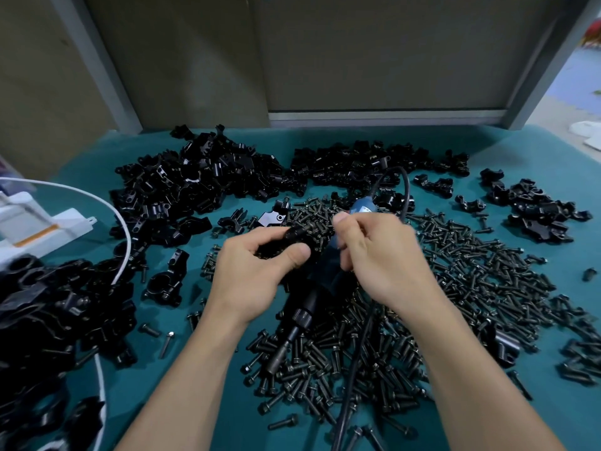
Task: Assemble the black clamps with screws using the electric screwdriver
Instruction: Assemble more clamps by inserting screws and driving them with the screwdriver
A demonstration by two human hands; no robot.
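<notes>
Loose clamps (195, 183) are heaped at 10 o'clock on the teal bench (146, 385). The left hand (253, 275), palm turned inward, is curled round one black clamp (294, 236), thumb pressed alongside. The electric screwdriver (307, 304) is laid beneath both hands, bit aimed at 7 o'clock. The right hand (383, 265) is blurred, fingers curled; its contents cannot be told. Screws (487, 275) are spread from 3 to 6 o'clock.

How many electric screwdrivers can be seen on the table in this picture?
1. The electric screwdriver lies on the screw heap, between the left hand and right hand, its bit pointing toward the person. Another may lie hidden.
</notes>
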